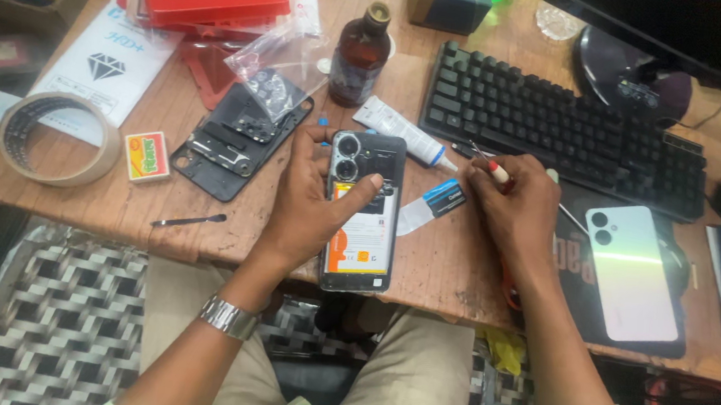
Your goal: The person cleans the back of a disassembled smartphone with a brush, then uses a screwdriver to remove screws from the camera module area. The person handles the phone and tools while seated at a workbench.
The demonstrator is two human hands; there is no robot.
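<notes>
An opened phone (363, 215) with its back cover off lies face down at the near edge of the wooden table (449, 268), its battery and camera lenses exposed. My left hand (310, 199) grips it from the left, thumb pressed across its middle. To the right, my right hand (516, 209) is closed on a thin tool with a red handle (498, 171), its metal tip pointing up-left. A small blue-and-white pull tab (432, 203) lies between phone and right hand.
A pale green phone back cover (634, 277) lies on a dark mat at right. A black keyboard (560, 128), brown bottle (360, 54), white glue tube (403, 132), dismantled phone frame (238, 139), tape roll (59, 137), matchbox (146, 155) and metal spudger (188, 219) surround the work.
</notes>
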